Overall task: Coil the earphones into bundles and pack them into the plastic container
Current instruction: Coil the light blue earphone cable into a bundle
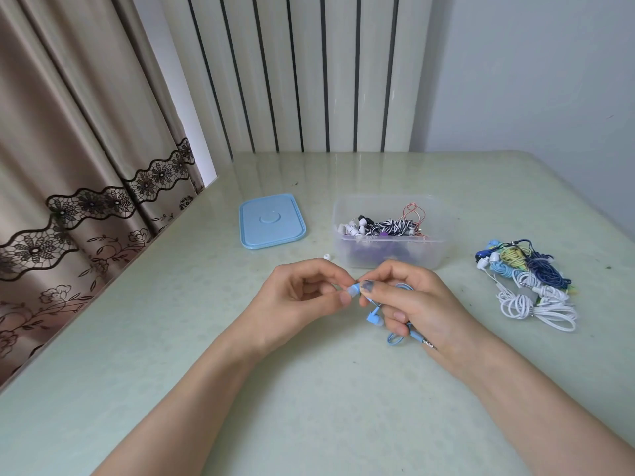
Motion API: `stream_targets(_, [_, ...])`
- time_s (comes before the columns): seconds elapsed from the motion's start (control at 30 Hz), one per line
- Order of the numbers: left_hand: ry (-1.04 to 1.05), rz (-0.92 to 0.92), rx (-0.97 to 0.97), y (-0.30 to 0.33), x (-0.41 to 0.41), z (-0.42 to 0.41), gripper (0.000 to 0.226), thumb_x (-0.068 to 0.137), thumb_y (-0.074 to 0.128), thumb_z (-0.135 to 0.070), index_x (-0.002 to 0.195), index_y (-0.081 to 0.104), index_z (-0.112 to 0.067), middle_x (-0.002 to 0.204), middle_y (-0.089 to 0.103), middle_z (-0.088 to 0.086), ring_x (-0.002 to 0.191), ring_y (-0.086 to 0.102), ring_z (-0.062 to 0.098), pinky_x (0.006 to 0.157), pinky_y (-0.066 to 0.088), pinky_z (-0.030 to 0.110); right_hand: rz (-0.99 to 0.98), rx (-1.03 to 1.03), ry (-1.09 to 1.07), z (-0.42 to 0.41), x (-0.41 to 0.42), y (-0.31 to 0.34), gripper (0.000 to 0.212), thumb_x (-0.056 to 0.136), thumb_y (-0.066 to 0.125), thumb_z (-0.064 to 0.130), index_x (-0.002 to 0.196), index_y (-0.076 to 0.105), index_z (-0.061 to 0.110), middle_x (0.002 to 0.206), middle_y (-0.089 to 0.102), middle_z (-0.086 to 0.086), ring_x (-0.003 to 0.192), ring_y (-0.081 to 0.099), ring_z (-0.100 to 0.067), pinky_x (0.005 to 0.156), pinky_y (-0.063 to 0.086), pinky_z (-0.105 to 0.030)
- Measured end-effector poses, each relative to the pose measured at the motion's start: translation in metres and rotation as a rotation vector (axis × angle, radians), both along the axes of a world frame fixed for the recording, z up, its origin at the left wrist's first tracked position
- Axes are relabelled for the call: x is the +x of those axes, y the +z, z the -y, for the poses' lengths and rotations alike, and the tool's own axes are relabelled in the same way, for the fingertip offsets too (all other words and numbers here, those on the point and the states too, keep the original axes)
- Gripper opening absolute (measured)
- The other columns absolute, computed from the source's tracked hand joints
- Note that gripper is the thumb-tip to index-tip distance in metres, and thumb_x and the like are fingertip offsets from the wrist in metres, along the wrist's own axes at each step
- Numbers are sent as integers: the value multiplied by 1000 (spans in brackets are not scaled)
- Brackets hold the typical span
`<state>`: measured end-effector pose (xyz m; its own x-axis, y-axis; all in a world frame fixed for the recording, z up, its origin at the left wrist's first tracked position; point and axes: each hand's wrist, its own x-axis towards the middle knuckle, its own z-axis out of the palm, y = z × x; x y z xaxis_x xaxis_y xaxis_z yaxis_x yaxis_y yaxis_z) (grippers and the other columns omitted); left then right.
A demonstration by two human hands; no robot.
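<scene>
A light blue earphone [374,317] is held over the table between both hands. My left hand [302,297] pinches one bud at its tip. My right hand [412,300] grips the coiled blue cable, with the second bud and the jack plug hanging below its fingers. Just behind the hands stands the clear plastic container [391,255], open and holding several coiled earphones in black, white, striped, purple and red. A pile of loose earphones [529,283] in white, blue and yellow lies on the table to the right.
The container's light blue lid [271,221] lies flat to its left. A small white ear tip [326,257] sits on the table between lid and container. A curtain [68,166] hangs along the table's left edge, a ribbed radiator [309,70] behind.
</scene>
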<state>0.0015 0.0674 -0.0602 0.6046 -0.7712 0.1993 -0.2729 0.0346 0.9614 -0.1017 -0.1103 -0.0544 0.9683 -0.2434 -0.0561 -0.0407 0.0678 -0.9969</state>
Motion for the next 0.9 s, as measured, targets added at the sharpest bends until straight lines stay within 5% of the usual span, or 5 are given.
stream_targets(0.23, [21, -31, -34, -3, -1, 2, 8, 90, 73, -7, 98, 72, -4, 95, 70, 25, 86, 64, 23, 86, 54, 32, 1, 32, -7, -1, 1, 0, 8, 91, 63, 8, 84, 67, 8, 69, 67, -5, 47, 22, -15, 42, 28, -23])
stream_targets(0.43, [20, -79, -55, -4, -2, 4, 16, 92, 69, -7, 102, 67, 5, 102, 73, 27, 105, 66, 49, 105, 48, 60, 1, 34, 3, 0, 1, 0, 9, 90, 64, 9, 82, 68, 10, 70, 67, -6, 48, 22, -14, 42, 31, -21])
stream_targets(0.63, [-40, -153, -53, -1, -1, 5, 14, 92, 66, -7, 102, 67, 2, 101, 76, 19, 103, 72, 30, 107, 51, 47, -3, 63, 25, 0, 0, 1, 7, 89, 65, 10, 83, 68, 8, 71, 67, -6, 47, 24, -12, 42, 31, -21])
stream_targets(0.9, [-46, -184, -89, -4, 1, 6, 11, 92, 69, -8, 101, 71, -3, 103, 75, 24, 104, 70, 36, 107, 51, 50, -1, 117, 37, 0, 0, 3, 9, 91, 61, 5, 83, 66, 6, 70, 65, -8, 43, 27, -8, 39, 29, -20])
